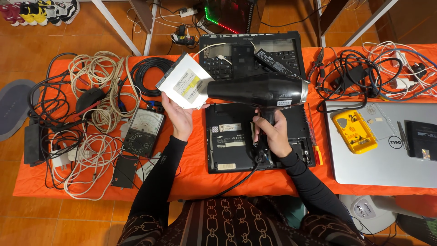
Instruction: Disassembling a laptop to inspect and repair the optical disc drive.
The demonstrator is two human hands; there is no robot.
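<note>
My left hand (179, 119) holds up a flat white optical drive (184, 81) by its lower edge, tilted, above the orange table. My right hand (272, 131) grips the handle of a black hair dryer (257, 89) whose nozzle points left at the drive, almost touching it. Beneath both lies an upturned black laptop (230, 146) with its bottom cover facing up. The dryer's cord runs down off the table's front edge toward me.
A second black laptop (277, 50) with an exposed keyboard lies behind. An analogue multimeter (143, 131) and coiled cables (98, 82) fill the left. A silver laptop (387, 155) with a yellow parts box (354, 131) sits right, beside a red screwdriver (315, 146) and pliers (317, 64).
</note>
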